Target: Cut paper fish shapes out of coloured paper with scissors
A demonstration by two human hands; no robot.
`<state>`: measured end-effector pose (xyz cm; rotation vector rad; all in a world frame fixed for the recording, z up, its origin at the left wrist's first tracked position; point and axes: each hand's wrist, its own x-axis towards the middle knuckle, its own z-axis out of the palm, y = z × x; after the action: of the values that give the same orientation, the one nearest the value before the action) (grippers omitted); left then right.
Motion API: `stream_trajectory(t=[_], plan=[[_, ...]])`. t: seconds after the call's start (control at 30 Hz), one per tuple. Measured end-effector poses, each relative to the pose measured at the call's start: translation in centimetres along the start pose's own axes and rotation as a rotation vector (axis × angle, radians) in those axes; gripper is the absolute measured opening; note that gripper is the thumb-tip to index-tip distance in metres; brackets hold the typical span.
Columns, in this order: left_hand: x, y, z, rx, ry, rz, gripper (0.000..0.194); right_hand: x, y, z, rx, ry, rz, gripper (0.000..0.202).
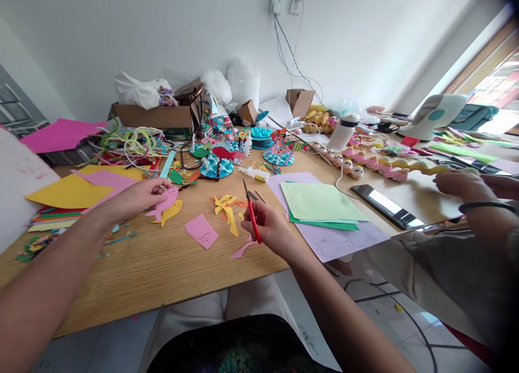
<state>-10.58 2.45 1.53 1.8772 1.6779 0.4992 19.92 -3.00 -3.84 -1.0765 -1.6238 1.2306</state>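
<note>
My left hand point(140, 197) pinches a pink paper fish point(165, 201) low over the table, at its upper left edge. Partly under it lies a yellow paper fish point(172, 211). Red-handled scissors point(253, 221) are in my right hand point(270, 227), their blades pointing up and away from me. Between the two hands, a pink paper piece with a drawn fish outline point(201, 232) rests on the wood. Yellow and orange paper scraps point(227, 208) lie beside the scissors, with a pink offcut point(243, 248) nearer the edge.
Green sheets point(324, 201) lie on a lilac sheet point(348, 243) at right, beside a phone point(387, 206). Decorated blue paper pieces point(217, 166) and a glue bottle point(255, 173) stand farther back. Another person's hand point(464, 186) works at far right. Coloured paper point(73, 192) is stacked at left.
</note>
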Motion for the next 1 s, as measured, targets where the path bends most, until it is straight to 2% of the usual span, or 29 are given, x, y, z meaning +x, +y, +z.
stream_trajectory(t=[0.1,0.3,0.43,0.5,0.6,0.73,0.87,1.0], plan=[[0.8,-1.2,0.9,0.154,-0.045,0.011,0.036,-0.1,0.3,0.1,-0.070,-0.013,-0.003,0.017],[1.5,-3.0,2.6,0.273,-0.007,0.023,0.017,0.1,0.4,0.5,-0.106,-0.059,-0.013,0.019],[1.3,-2.4,3.4,0.406,0.025,0.115,0.026,0.2,0.9,0.4,-0.154,-0.062,-0.036,0.017],[1.2,-1.5,4.3,0.497,-0.059,0.169,0.034,0.1,1.0,0.3,-0.190,-0.061,-0.043,0.016],[1.2,0.1,5.8,0.511,-0.244,0.230,0.039,-0.1,0.8,0.1,-0.228,-0.062,-0.052,0.013],[2.0,2.0,6.6,0.538,-0.381,0.283,0.042,-0.5,0.5,0.0,-0.230,-0.076,-0.032,0.013],[3.1,3.3,6.2,0.537,-0.486,0.327,0.026,-0.8,0.6,-0.1,-0.189,-0.101,-0.016,0.013],[3.8,3.4,6.2,0.503,-0.514,0.337,0.008,-0.7,0.9,-0.1,-0.181,-0.102,-0.012,0.014]])
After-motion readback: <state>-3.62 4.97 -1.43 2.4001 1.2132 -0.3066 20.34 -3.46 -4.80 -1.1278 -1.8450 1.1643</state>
